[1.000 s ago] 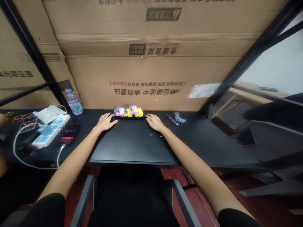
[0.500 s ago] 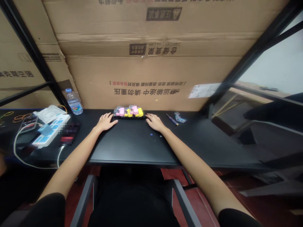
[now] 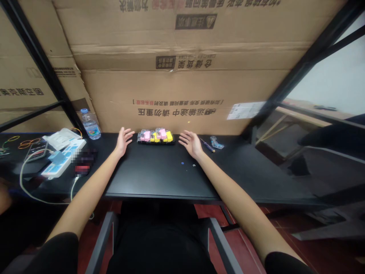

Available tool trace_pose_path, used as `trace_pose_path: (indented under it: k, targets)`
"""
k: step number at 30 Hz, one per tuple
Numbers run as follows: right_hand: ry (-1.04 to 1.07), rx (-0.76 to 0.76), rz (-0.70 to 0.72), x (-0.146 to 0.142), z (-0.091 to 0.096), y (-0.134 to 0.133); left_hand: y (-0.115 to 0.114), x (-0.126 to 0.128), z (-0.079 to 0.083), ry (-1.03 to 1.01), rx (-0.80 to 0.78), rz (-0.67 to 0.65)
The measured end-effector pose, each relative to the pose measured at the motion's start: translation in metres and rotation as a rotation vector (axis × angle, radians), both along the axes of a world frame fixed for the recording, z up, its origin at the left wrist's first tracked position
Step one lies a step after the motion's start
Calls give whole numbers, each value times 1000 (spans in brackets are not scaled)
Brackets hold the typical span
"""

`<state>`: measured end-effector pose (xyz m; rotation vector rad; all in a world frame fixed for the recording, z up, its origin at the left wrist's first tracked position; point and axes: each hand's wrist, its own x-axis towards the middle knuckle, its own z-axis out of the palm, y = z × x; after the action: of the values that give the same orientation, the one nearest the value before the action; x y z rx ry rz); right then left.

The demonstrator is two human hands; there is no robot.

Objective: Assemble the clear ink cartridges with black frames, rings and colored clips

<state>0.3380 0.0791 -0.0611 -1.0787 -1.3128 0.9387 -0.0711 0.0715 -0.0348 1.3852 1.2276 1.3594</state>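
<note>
A black tray (image 3: 159,143) filled with pink, yellow and clear plastic pieces (image 3: 146,136) stands against the cardboard at the back of the black table. To its left, my left hand (image 3: 123,141) is raised with its fingers apart and nothing in it. On the other side, my right hand (image 3: 191,143) is turned palm inward, fingers spread and holding nothing. Neither hand touches the tray. Just right of my right hand lie a screwdriver (image 3: 208,145) and a small clear plastic piece with blue (image 3: 217,142).
A white power strip (image 3: 64,160), cables, a dark pixelated object (image 3: 82,161) and a water bottle (image 3: 91,125) are on the left. Tiny bits, one a blue dot (image 3: 182,163), lie before my right hand. A black frame post (image 3: 296,72) rises at the right. Someone's arm shows at far left.
Both hands have lifted from the table beside the tray and turned so the palms face inward. My left hand has moved slightly left, my right slightly right. The tray has stayed put.
</note>
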Motion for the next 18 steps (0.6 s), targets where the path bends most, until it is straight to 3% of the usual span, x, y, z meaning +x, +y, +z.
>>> trace_pose_path:
  k: [5,9,13,18]
  targets:
    - [306,-8,15,6,5,-2,-5,-5,3,-324,-7,-22]
    - [330,1,-7,9,5,-2,-5,-10,4,-366,14,-6]
    - [143,28,-70,4,2,0,-2,-9,3,-182,44,-1]
    - [-257,114,-155,-5,-2,-7,-7,-2,-9,271,77,-3]
